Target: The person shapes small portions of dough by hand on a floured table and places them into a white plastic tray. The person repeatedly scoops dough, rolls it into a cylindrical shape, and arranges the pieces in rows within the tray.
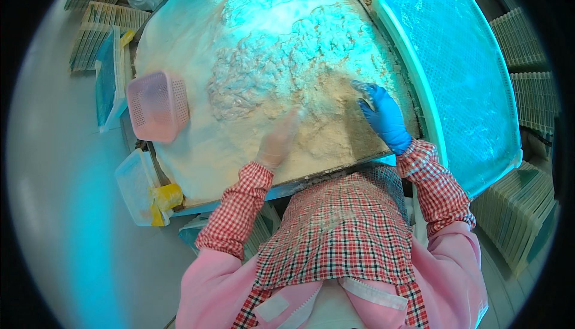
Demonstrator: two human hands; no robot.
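A pale, flour-like powder (263, 80) with lumpy, crumbly clumps covers the worktable in front of me. My left hand (280, 140), in a thin see-through glove, lies flat on the powder near the table's front edge, fingers stretched out together. To its right, my right hand (383, 116) wears a blue glove dusted at the fingertips. Its fingers reach left over the powder, with a gap between thumb and fingers and nothing visible in it. Whether small lumps lie under either palm is hidden.
A pink perforated basket (157, 106) stands on the table's left side. Beside the right edge lies a large mesh tray (455, 71) with a pale rim. Stacked trays (518, 218) stand at the right, and a clear bin (135, 186) hangs by the left front corner.
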